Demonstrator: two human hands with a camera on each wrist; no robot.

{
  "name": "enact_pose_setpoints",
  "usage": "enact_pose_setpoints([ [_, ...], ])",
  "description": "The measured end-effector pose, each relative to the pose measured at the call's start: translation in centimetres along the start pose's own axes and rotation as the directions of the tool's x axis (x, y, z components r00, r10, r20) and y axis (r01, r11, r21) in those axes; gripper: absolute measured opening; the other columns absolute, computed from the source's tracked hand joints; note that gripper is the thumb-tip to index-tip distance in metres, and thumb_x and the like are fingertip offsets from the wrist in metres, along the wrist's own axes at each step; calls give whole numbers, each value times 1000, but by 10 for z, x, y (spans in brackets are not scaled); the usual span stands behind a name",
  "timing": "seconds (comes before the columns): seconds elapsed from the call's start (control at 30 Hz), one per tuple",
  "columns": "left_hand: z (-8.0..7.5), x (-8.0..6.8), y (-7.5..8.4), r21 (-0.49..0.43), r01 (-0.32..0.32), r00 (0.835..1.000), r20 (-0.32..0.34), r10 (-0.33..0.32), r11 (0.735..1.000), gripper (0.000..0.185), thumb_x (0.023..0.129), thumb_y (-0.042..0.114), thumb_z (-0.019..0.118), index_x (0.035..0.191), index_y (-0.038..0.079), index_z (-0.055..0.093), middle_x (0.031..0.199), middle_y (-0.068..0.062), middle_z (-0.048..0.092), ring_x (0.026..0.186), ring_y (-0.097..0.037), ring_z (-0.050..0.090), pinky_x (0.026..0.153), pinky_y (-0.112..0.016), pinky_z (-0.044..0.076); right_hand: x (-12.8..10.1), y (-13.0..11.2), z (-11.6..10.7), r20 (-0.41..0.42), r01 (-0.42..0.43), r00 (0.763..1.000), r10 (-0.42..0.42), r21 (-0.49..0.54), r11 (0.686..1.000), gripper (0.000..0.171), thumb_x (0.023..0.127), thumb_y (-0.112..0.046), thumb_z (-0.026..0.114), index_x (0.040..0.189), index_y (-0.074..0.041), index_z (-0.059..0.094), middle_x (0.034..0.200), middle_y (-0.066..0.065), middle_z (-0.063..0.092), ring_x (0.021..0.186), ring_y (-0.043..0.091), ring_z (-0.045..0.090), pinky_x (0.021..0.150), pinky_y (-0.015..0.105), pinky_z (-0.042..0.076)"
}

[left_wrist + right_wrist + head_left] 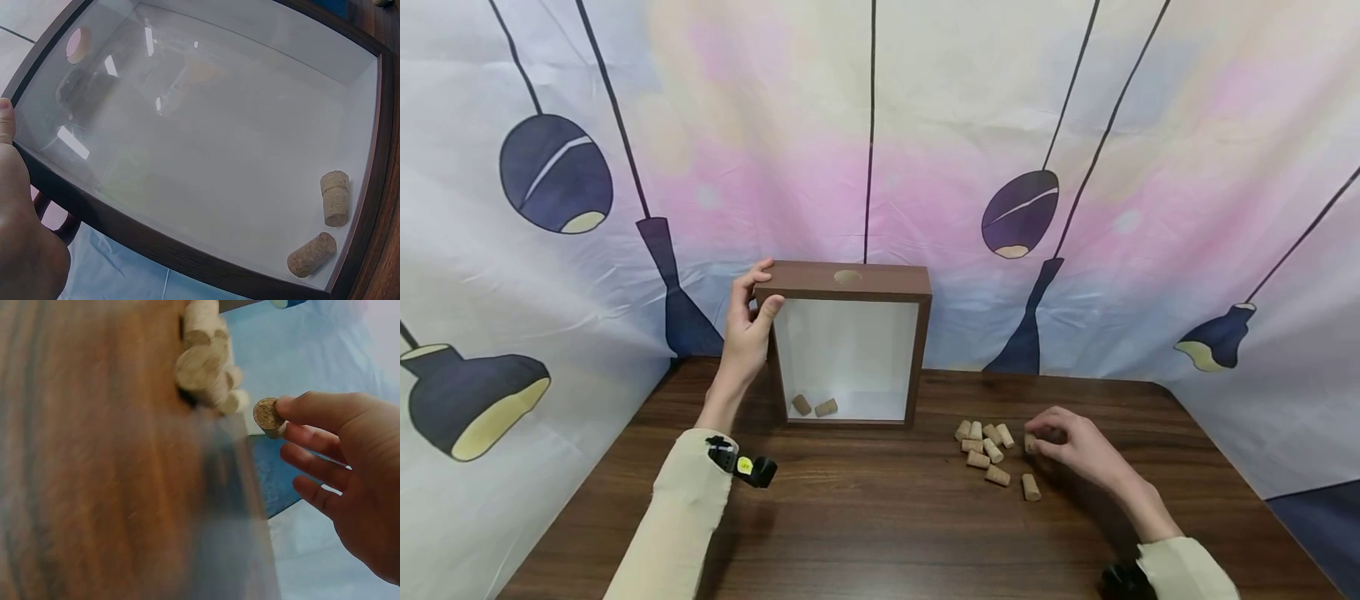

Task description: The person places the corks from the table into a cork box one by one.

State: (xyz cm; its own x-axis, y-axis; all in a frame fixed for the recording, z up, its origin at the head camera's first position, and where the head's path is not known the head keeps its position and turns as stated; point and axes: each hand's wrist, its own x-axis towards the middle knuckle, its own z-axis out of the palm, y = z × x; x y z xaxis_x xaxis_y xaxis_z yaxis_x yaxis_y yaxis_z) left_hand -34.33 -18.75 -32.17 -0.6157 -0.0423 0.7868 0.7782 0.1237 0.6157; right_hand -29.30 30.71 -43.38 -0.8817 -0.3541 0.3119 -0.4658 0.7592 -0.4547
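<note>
A left hand (748, 329) grips the upper left corner of an upright wooden shadow box (847, 282) with a glass front, fingers curled over its top edge. Two corks (814, 406) lie inside at the bottom. To the right, loose corks (988, 454) sit clustered on the dark wooden table (880, 533). Just beside them, the right hand (1071, 450) pinches one cork (269, 417) between its fingertips.
</note>
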Motion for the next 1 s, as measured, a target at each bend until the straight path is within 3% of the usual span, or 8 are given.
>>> enact_pose_setpoints([
  [0.27,0,-1,0,0,5,1000,-4,-5,1000,35,102,6,54,129,-9,39,155,-20,37,138,-11,37,80,-25,32,16,-23,-12,-98,126,988,-121,53,991,22,86,-6,77,107,-9,73,106,2,67,86,4,66,71,24,55],
  [0.5,0,0,0,-7,6,1000,-7,-6,1000,33,101,2,52,129,-10,39,155,-19,37,139,-14,36,80,-25,32,37,-49,-29,-173,213,962,-212,-18,977,25,84,-5,79,108,-10,73,105,2,67,83,8,66,70,24,55],
  [0.83,1,3,1,-7,-2,1000,-2,2,1000,33,101,1,52,129,-10,39,155,-23,35,141,-17,35,82,-26,33,58,-88,-47,-203,276,940,-273,-17,961,25,86,-11,78,111,-15,73,106,-5,67,86,6,64,73,25,53],
  [1.0,-1,1,0,-7,7,1000,-1,-7,1000,33,101,3,52,129,-10,39,155,-21,36,141,-17,34,82,-26,32,65,-99,-50,-245,326,914,-322,-25,945,27,84,-7,79,110,-13,74,108,-2,68,84,10,64,73,20,50],
])
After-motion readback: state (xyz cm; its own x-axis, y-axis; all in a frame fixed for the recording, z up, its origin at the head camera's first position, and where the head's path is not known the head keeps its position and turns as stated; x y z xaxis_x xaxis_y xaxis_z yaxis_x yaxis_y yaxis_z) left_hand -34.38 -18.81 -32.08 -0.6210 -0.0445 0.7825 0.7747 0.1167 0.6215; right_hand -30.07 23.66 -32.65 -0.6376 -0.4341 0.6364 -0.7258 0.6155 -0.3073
